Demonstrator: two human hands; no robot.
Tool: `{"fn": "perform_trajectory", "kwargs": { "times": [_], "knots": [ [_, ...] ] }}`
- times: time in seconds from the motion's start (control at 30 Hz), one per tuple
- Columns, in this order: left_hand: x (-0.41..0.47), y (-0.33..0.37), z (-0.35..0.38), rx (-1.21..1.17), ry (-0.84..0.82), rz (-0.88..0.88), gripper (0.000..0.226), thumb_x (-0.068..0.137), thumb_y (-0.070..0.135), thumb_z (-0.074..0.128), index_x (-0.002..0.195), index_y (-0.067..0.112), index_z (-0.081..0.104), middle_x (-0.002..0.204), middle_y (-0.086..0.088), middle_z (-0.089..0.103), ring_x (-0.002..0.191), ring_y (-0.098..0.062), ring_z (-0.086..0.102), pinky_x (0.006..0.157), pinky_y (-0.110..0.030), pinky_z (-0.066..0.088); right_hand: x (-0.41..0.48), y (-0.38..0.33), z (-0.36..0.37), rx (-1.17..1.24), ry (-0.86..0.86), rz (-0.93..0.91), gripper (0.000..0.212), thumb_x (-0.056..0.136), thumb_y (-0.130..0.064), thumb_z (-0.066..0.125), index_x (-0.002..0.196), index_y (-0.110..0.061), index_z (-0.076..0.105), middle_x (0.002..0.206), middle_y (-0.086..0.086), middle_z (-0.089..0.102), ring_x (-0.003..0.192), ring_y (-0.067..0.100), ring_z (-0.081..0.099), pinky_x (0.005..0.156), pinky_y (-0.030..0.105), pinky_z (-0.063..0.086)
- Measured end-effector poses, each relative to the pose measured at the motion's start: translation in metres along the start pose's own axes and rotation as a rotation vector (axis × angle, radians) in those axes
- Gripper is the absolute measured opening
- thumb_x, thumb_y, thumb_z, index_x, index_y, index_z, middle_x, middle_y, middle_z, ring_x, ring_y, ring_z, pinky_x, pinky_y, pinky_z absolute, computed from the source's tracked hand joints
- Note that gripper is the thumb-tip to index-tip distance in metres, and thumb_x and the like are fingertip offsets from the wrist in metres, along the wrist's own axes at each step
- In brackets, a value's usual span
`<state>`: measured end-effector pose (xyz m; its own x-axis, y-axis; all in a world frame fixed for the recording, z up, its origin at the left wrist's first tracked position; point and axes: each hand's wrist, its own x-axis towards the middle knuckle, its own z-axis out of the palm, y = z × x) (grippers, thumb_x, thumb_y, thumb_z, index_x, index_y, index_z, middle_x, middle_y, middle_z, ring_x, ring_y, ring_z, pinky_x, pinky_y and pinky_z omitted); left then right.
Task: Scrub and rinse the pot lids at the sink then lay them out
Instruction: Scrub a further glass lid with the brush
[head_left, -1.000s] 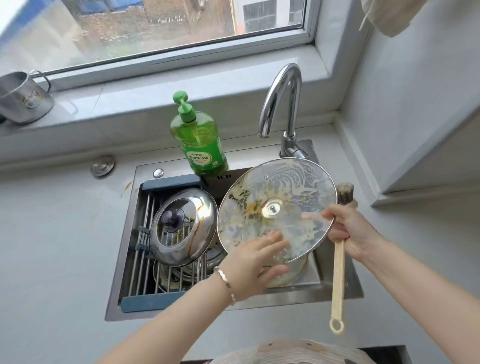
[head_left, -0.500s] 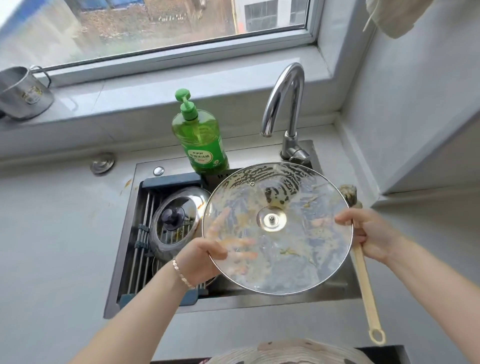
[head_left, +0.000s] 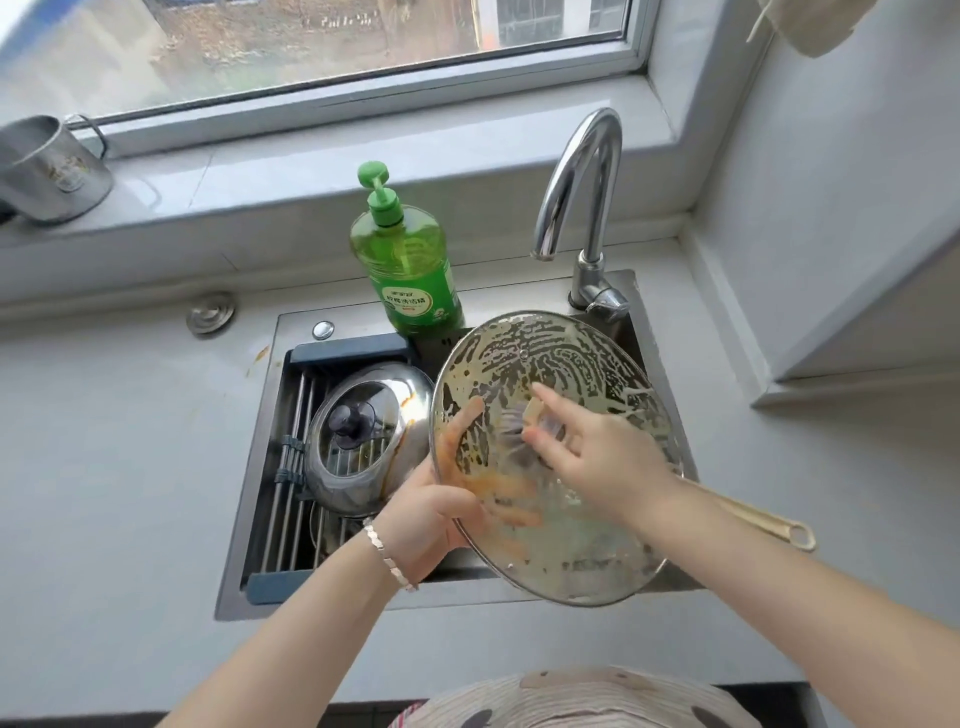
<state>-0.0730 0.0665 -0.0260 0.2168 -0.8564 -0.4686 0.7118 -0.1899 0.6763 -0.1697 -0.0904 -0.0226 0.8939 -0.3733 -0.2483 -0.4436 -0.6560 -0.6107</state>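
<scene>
Glass lid rim pinched by left fingers; right fingers clutch brush against it.

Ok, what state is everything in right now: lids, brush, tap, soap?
Round glass lid with metal rim: tilted, smeared with suds, held by left hand.
Wooden-handled brush: gripped by right hand, bristles against that lid.
Steel lid with black knob: lying on sink rack, orange-stained.
Chrome tap: no water visible.
Green soap bottle: upright.

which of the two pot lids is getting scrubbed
The glass lid: the left hand grips its rim and the right hand holds a brush against its sudsy face. The steel lid with the black knob lies on the sink rack, untouched.
</scene>
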Motion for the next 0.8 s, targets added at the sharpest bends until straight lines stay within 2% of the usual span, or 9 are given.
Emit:
{"fn": "perform_trajectory", "kwargs": {
  "times": [0.1, 0.17, 0.27, 0.4, 0.47, 0.57, 0.63, 0.7, 0.8],
  "knots": [
    [-0.005, 0.002, 0.003, -0.057, 0.021, 0.003, 0.098, 0.061, -0.022, 0.036, 0.132, 0.046, 0.037, 0.128, -0.030, 0.052, 0.093, -0.050, 0.062, 0.064, -0.054, 0.055, 0.016, 0.027, -0.018, 0.079, 0.081, 0.258, 0.038, 0.094, -0.050, 0.041, 0.130, -0.041, 0.048, 0.086, -0.008, 0.060, 0.081, 0.015, 0.054, 0.063, 0.028, 0.041],
    [-0.004, 0.003, 0.003, -0.031, 0.063, 0.033, 0.098, 0.059, -0.021, 0.038, 0.133, 0.044, 0.038, 0.129, -0.025, 0.054, 0.097, -0.047, 0.062, 0.068, -0.054, 0.055, 0.002, 0.024, -0.012, 0.118, 0.028, 0.237, 0.030, 0.093, -0.049, 0.043, 0.118, -0.039, 0.056, 0.081, -0.011, 0.061, 0.074, 0.013, 0.054, 0.066, 0.031, 0.043],
    [0.000, 0.004, 0.004, 0.025, 0.103, 0.057, 0.099, 0.059, -0.021, 0.040, 0.137, 0.041, 0.035, 0.128, -0.019, 0.057, 0.102, -0.044, 0.062, 0.076, -0.058, 0.053, -0.016, -0.002, 0.002, 0.298, -0.044, 0.073, 0.038, 0.092, -0.047, 0.047, 0.130, -0.041, 0.048, 0.054, -0.010, 0.044, 0.053, 0.014, 0.042, 0.058, 0.028, 0.036],
    [-0.006, 0.009, 0.006, 0.077, 0.084, 0.010, 0.099, 0.061, -0.018, 0.042, 0.136, 0.046, 0.030, 0.114, -0.029, 0.062, 0.091, -0.049, 0.063, 0.075, -0.062, 0.051, 0.008, 0.020, -0.015, 0.258, 0.127, 0.209, 0.030, 0.094, -0.044, 0.047, 0.122, -0.037, 0.054, 0.054, -0.006, 0.035, 0.055, 0.016, 0.039, 0.054, 0.028, 0.031],
    [-0.008, 0.011, 0.006, 0.086, 0.101, 0.013, 0.100, 0.060, -0.018, 0.043, 0.136, 0.047, 0.031, 0.114, -0.029, 0.062, 0.092, -0.049, 0.063, 0.074, -0.061, 0.052, -0.001, 0.024, -0.012, 0.176, 0.100, 0.222, 0.029, 0.093, -0.046, 0.045, 0.118, -0.037, 0.057, 0.053, -0.007, 0.037, 0.052, 0.013, 0.040, 0.050, 0.027, 0.031],
    [-0.005, 0.010, 0.008, 0.101, 0.118, 0.041, 0.101, 0.059, -0.019, 0.042, 0.138, 0.043, 0.032, 0.123, -0.022, 0.059, 0.096, -0.045, 0.063, 0.074, -0.058, 0.053, -0.019, -0.003, -0.001, 0.286, -0.027, 0.080, 0.040, 0.093, -0.044, 0.047, 0.133, -0.041, 0.045, 0.059, -0.013, 0.060, 0.055, 0.011, 0.050, 0.053, 0.028, 0.041],
    [-0.004, 0.009, 0.010, 0.105, 0.089, 0.024, 0.099, 0.061, -0.018, 0.041, 0.138, 0.043, 0.030, 0.119, -0.023, 0.061, 0.094, -0.046, 0.063, 0.076, -0.063, 0.050, -0.006, -0.001, -0.005, 0.365, 0.015, 0.070, 0.042, 0.093, -0.042, 0.048, 0.135, -0.038, 0.044, 0.056, -0.023, 0.056, 0.055, 0.007, 0.045, 0.055, 0.025, 0.038],
    [-0.007, 0.008, 0.011, 0.095, 0.062, -0.001, 0.099, 0.061, -0.017, 0.041, 0.137, 0.044, 0.029, 0.114, -0.030, 0.061, 0.089, -0.048, 0.063, 0.075, -0.063, 0.049, 0.010, 0.015, -0.015, 0.363, 0.124, 0.140, 0.029, 0.092, -0.044, 0.049, 0.120, -0.043, 0.055, 0.071, -0.017, 0.059, 0.068, 0.009, 0.052, 0.065, 0.028, 0.044],
    [-0.010, 0.008, 0.011, 0.056, 0.063, -0.007, 0.101, 0.059, -0.018, 0.042, 0.137, 0.046, 0.030, 0.121, -0.030, 0.057, 0.089, -0.048, 0.064, 0.070, -0.057, 0.054, 0.002, 0.026, -0.013, 0.260, 0.079, 0.154, 0.011, 0.092, -0.046, 0.048, 0.084, -0.046, 0.056, 0.044, -0.015, 0.045, 0.048, 0.009, 0.040, 0.053, 0.027, 0.034]
  ]
}}
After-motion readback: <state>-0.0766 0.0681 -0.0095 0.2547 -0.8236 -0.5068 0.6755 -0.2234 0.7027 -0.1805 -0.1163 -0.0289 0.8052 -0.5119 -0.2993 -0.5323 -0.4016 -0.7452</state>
